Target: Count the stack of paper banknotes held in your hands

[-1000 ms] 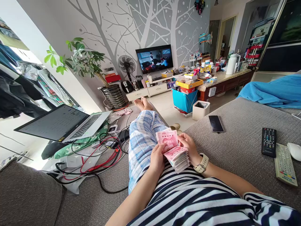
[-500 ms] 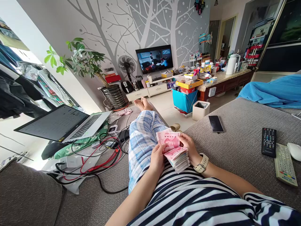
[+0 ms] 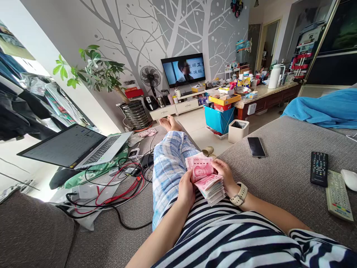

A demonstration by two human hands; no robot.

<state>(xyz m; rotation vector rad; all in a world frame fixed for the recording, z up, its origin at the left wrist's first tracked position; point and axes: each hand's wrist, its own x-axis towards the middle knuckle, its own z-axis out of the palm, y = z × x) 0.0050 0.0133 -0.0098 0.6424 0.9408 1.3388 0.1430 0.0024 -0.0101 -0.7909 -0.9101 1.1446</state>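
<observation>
A thick, folded wad of banknotes (image 3: 211, 189) lies over my lap, with pink 100 notes on top and many layered edges showing below. My right hand (image 3: 224, 174), a pale watch on its wrist, is closed around the wad's right side. Pink banknotes (image 3: 201, 167) stand up from the fold, facing me. My left hand (image 3: 186, 187) is closed at their lower left edge, its thumb against the notes; its other fingers are mostly hidden behind. Both hands rest near the striped shirt and the checked trousers (image 3: 167, 175).
Left on the sofa are an open laptop (image 3: 103, 149) and tangled cables (image 3: 136, 182). To the right lie a phone (image 3: 256, 147), a black remote (image 3: 319, 168), a pale remote (image 3: 338, 195) and a white mouse (image 3: 349, 180). A bin (image 3: 238, 132) stands on the floor ahead.
My left thumb has drawn back slightly from the front of the upright pink note, uncovering more of its portrait. The wad and my right hand stay almost still. The television picture differs.
</observation>
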